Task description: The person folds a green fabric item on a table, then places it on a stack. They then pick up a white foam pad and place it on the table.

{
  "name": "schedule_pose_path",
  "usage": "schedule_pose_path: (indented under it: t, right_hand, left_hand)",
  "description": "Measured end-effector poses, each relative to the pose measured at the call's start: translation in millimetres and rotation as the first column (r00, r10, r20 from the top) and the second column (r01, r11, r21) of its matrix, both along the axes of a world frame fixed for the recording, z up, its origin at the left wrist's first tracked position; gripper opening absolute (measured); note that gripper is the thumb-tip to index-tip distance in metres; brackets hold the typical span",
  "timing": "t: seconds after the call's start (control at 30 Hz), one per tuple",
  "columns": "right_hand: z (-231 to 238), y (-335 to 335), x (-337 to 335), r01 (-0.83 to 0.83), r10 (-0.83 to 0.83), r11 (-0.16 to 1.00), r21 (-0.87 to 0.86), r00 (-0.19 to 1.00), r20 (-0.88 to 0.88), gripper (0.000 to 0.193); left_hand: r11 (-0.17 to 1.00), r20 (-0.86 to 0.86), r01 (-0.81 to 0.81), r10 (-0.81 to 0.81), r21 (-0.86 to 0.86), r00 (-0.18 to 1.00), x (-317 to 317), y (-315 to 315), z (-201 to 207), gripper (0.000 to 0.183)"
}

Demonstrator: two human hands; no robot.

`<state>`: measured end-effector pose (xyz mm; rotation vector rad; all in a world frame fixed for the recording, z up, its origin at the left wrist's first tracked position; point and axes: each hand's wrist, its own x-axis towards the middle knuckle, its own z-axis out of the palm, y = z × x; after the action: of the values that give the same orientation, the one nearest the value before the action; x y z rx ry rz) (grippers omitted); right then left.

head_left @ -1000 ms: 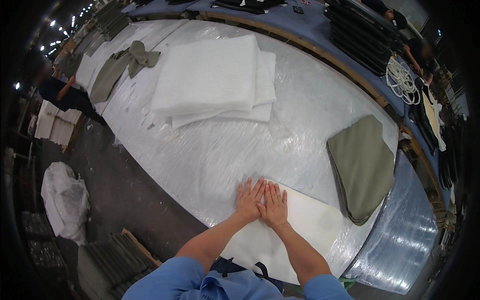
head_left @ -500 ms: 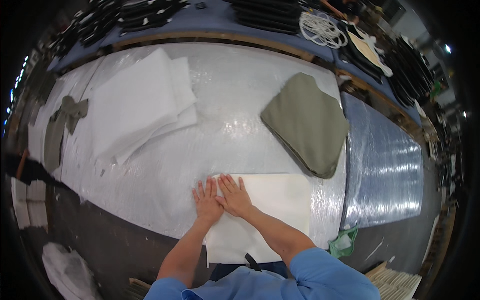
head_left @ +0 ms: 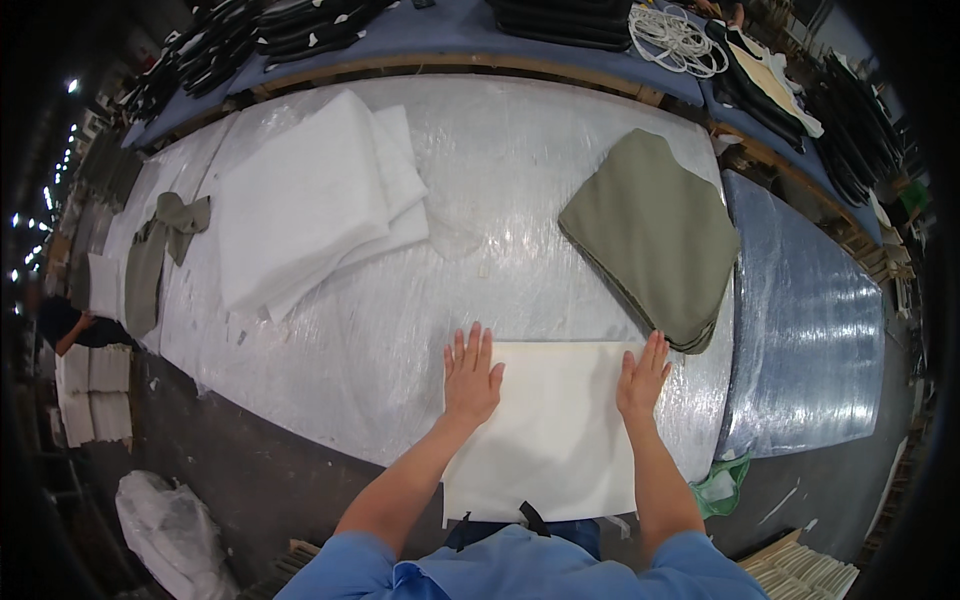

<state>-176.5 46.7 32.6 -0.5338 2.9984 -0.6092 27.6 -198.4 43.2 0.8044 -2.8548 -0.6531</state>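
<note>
Before me, at the table's near edge, lies a flat cream-white panel (head_left: 555, 430) with black straps at its lower end. My left hand (head_left: 472, 378) rests at its upper left corner, fingers stretched out. At the opposite upper corner is my right hand (head_left: 642, 378), fingers extended and nothing held. Just beyond its fingertips sits a stack of olive-green fabric pieces (head_left: 655, 235). Farther off to the left, a pile of white padding sheets (head_left: 310, 205) lies on the plastic-covered table (head_left: 490, 220).
A strip of olive fabric (head_left: 148, 262) lies at the far left. Behind the table, a blue bench (head_left: 440, 45) carries black stacked pieces and a coil of white cord (head_left: 675, 42). A plastic-wrapped blue surface (head_left: 800, 330) adjoins on the right. Another person (head_left: 75, 325) stands at left.
My hands have moved apart from the panel's upper left corner. The right one has crossed to the upper right corner; the left stays near the left one. The view has shifted slightly.
</note>
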Motion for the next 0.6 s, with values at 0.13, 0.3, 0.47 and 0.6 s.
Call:
schedule_pose_path:
  t: [0.13, 0.3, 0.47, 0.6]
  right_hand:
    - [-14.5, -14.1, -1.1, 0.012, -0.005, 0.959, 0.282, 1.0, -0.025, 0.078]
    - [-14.6, -14.2, -7.8, -0.023, 0.011, 0.98, 0.198, 0.998, 0.057, 0.078]
    - [-5.1, 34.8, -48.5, 0.14, -0.003, 0.906, -0.4, 0.946, 0.325, 0.059]
    - [22.3, 66.2, -36.8, 0.289, -0.114, 0.814, -0.504, 0.93, 0.35, 0.06]
  left_hand:
    - [0.988, 0.245, 0.111, -0.081, -0.112, 0.966, -10.7, -0.6, -4.9, 0.065]
    - [0.982, 0.257, 0.121, -0.08, -0.147, 0.963, -11.8, -3.6, -5.2, 0.066]
    - [0.977, 0.294, 0.15, -0.1, -0.153, 0.951, -23.7, 2.0, -2.0, 0.068]
    - [0.976, 0.317, 0.123, -0.06, -0.182, 0.946, -13.9, 2.4, -2.9, 0.068]
